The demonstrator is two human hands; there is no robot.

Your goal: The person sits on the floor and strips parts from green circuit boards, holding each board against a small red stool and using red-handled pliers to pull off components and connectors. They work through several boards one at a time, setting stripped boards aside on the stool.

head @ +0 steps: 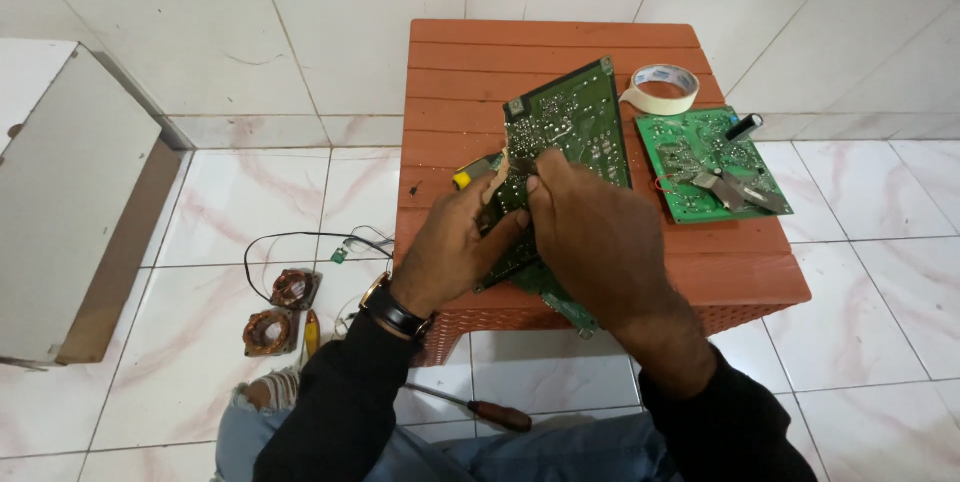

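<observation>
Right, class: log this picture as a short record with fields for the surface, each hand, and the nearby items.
surface: orange slatted table
left hand: grips the left edge of the green circuit board
right hand: fingers pressed on the same board, held tilted above the table
on table: second circuit board, tape roll
on floor: two copper coils, screwdriver, black wire

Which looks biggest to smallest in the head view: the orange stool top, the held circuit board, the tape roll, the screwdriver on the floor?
1. orange stool top
2. held circuit board
3. and 4. tape roll and screwdriver: too alike to rank, and the screwdriver lies nearer the camera.
</observation>
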